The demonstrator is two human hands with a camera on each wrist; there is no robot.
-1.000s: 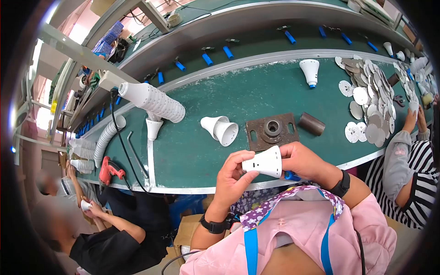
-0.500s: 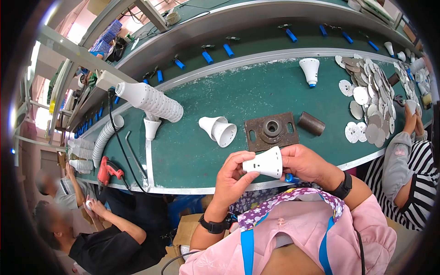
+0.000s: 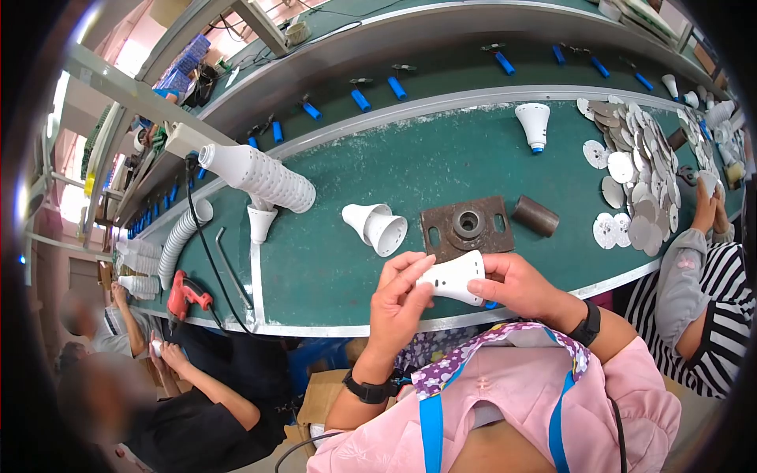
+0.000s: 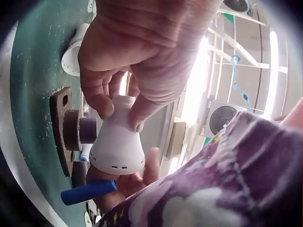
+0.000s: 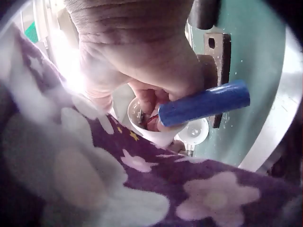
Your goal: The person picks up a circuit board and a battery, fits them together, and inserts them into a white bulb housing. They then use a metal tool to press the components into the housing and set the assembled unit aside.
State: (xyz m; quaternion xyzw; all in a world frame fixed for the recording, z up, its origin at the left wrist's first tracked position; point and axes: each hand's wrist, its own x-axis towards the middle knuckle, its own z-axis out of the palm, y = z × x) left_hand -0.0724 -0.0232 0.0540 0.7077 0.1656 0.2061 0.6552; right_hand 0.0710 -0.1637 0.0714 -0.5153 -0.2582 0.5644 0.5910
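A white cone-shaped lamp housing (image 3: 449,281) is held between both hands just over the table's front edge. My left hand (image 3: 400,303) pinches its narrow neck, as the left wrist view also shows. The right hand (image 3: 520,285) grips the wide end, thumb on the outer wall near the rim. Inside the opening, fingers of that hand reach in beside thin red wire in the right wrist view. A blue cylindrical battery (image 5: 203,105) sticks out past the rim, below the right hand. What lies deeper in the housing is hidden.
Behind the hands sits a rusty metal base (image 3: 467,225) beside a short pipe (image 3: 536,215). Two housings (image 3: 377,225), a housing stack (image 3: 264,175) and a red glue gun (image 3: 188,296) lie left. Metal discs (image 3: 643,169) pile up right. Other people work at both sides.
My right thumb has come onto the housing's outer wall near the rim. The left fingers have shifted slightly on the neck, and the blue battery shows less in the head view.
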